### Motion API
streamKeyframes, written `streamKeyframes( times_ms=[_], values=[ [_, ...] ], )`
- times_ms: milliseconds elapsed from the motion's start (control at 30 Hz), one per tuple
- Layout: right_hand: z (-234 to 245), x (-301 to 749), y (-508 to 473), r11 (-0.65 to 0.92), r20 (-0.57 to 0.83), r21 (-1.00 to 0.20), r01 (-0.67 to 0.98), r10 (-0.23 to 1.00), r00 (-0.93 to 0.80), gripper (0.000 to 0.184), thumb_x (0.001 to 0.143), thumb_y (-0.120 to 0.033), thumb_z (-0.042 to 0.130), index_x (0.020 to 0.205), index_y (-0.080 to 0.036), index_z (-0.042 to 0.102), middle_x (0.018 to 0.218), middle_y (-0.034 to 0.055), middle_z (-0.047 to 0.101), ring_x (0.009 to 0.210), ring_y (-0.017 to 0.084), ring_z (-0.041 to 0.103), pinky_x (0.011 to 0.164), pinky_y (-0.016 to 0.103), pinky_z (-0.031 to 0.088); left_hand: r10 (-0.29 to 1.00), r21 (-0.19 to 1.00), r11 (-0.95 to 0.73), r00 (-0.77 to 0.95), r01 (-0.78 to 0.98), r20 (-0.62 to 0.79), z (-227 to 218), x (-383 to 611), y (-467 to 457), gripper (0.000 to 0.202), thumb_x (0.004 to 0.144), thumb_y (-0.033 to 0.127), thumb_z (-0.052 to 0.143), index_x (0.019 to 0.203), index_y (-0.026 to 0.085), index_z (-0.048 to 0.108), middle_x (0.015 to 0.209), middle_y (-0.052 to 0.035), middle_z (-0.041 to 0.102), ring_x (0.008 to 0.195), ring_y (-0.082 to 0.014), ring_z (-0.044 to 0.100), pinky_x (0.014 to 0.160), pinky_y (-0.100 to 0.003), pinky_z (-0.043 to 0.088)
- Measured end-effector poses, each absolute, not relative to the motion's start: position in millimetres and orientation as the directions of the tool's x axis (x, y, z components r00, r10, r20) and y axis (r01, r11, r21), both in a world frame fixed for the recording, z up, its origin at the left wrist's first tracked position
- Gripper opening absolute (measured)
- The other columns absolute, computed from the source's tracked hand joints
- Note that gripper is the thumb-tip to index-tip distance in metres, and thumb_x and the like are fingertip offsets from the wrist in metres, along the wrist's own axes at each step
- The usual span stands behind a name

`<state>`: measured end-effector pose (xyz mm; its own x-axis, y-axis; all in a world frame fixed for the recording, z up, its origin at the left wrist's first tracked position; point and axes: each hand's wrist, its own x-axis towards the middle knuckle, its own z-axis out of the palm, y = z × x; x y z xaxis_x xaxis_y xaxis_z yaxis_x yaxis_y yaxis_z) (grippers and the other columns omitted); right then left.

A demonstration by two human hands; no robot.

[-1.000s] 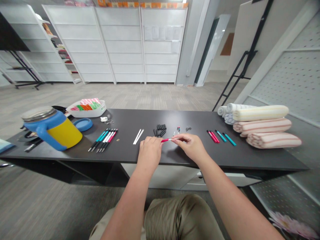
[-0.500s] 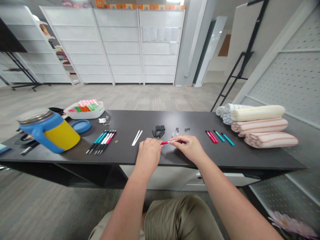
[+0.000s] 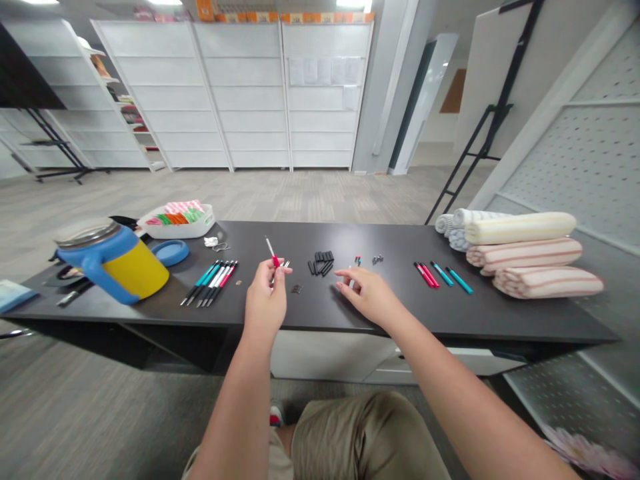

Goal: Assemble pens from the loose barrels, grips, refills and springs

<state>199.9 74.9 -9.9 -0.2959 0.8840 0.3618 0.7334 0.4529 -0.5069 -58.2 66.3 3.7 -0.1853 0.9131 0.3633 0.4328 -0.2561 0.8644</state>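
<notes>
My left hand (image 3: 267,293) is closed round a red and white pen part (image 3: 273,255) that points up and away, raised above the black table (image 3: 350,307). Just to its right a small dark piece (image 3: 297,289) lies on the table. My right hand (image 3: 363,290) hovers low over the table with its fingers spread, holding nothing, near small pen tips (image 3: 357,259) and a pile of black grips (image 3: 321,261). White refill tubes (image 3: 285,265) lie partly hidden behind my left hand.
A row of finished pens (image 3: 213,274) lies to the left, beside a yellow and blue jug (image 3: 117,262), a blue lid (image 3: 170,252) and a white tray (image 3: 177,221). Red and teal pen barrels (image 3: 440,273) and rolled towels (image 3: 525,253) sit at the right.
Both hands held the red and white part together; now my right hand has let go and opened, and my left hand has lifted the part up and to the left.
</notes>
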Motion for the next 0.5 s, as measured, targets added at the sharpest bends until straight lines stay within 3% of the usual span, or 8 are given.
streamKeyframes(
  times_ms=[200, 500],
  values=[
    [-3, 182, 76, 0.408, 0.246, -0.262, 0.875, 0.905, -0.348, 0.042, 0.106, -0.034, 0.051, 0.145, -0.024, 0.064, 0.122, 0.0106, 0.071, 0.102, 0.021, 0.070, 0.088, 0.031, 0.051, 0.881, 0.888, -0.158, -0.345, 0.431, 0.324, -8, -85, 79, 0.023, 0.101, 0.035, 0.051, 0.116, 0.024, 0.065, 0.111, -0.0061, 0.079, 0.101, -0.0227, 0.072, 0.096, -0.037, 0.052],
    [2, 169, 83, 0.301, 0.213, -0.157, 0.941, 0.941, -0.265, 0.044, 0.108, -0.040, 0.042, 0.145, -0.030, 0.065, 0.125, 0.0087, 0.069, 0.093, 0.022, 0.072, 0.076, 0.032, 0.051, 0.912, 0.903, -0.089, -0.329, 0.420, 0.243, 0, -76, 68, 0.024, 0.098, 0.034, 0.051, 0.113, 0.024, 0.068, 0.107, -0.0047, 0.080, 0.097, -0.0219, 0.073, 0.092, -0.035, 0.052]
  ],
)
